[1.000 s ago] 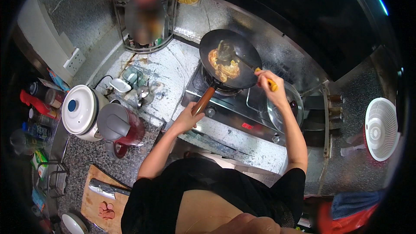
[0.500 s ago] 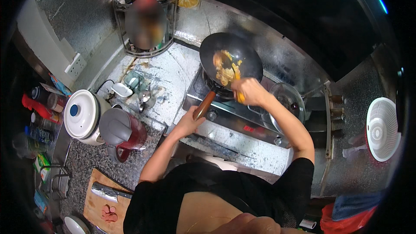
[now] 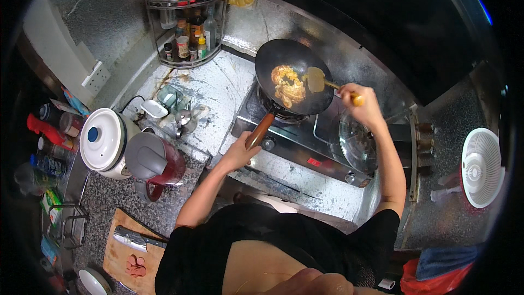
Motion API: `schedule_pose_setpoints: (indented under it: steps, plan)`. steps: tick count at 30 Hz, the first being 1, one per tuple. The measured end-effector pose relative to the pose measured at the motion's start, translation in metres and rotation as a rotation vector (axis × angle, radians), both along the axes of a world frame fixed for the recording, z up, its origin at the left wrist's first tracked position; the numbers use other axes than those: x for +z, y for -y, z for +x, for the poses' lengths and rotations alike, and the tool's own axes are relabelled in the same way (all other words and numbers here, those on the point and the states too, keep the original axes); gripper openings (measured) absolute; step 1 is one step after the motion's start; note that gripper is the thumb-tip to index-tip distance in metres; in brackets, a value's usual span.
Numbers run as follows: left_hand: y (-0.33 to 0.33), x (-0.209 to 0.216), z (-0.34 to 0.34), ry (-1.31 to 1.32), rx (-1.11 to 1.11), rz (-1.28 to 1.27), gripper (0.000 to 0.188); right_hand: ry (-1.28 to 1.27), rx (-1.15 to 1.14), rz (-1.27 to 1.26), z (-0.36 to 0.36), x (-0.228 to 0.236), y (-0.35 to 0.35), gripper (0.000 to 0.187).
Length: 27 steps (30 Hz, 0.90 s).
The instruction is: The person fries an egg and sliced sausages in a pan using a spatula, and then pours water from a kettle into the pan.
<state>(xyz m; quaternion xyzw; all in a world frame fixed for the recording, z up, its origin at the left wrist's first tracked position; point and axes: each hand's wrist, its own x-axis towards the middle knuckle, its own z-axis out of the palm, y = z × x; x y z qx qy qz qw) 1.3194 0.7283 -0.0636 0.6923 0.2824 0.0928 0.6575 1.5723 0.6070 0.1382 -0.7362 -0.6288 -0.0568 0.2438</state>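
Observation:
A dark wok (image 3: 271,54) sits tilted over the burner of the gas stove (image 3: 295,136). My left hand (image 3: 238,153) is wrapped round its brown wooden handle (image 3: 261,130). In the wok lies a clump of what looks like scrambled egg (image 3: 290,92), yellow and orange-brown. My right hand (image 3: 359,105) grips the yellow handle of a wok spatula (image 3: 315,80). The spatula's flat blade is inside the wok, near its right wall and apart from the egg. Whether the blade touches the wok is hard to tell.
Right of the wok, a glass lid (image 3: 359,142) lies on the stove. A wire rack (image 3: 185,64) of bottles stands at the back left. Leftward are a kettle (image 3: 154,158), a white pot (image 3: 102,141), and a cutting board (image 3: 117,251) with a cleaver (image 3: 131,239) and pink slices (image 3: 136,265).
My right hand has moved right, drawing the spatula from the egg to the wok's right side. The egg clump now lies uncovered. My left hand stays on the handle.

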Motion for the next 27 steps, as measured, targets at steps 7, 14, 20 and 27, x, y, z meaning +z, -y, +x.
schedule_pose_setpoints:
  steps: [7, 14, 20, 27]
  plan:
    - [0.0, 0.001, -0.001, -0.006, -0.014, -0.015, 0.047, -0.622, -0.439, 0.06, 0.043, 0.031, 0.012, 0.023]
    - [-0.003, 0.003, 0.001, -0.009, -0.029, -0.027, 0.048, -1.121, -0.397, 0.279, 0.093, -0.05, 0.025, 0.02]
    - [-0.003, 0.003, -0.009, 0.075, 0.053, -0.068, 0.047, -1.302, -0.227, 0.486, 0.071, -0.113, 0.004, 0.018]
    - [0.01, -0.019, -0.004, 0.223, 0.219, -0.126, 0.047, -1.227, -0.281, 0.473, 0.104, -0.111, 0.064, 0.024]
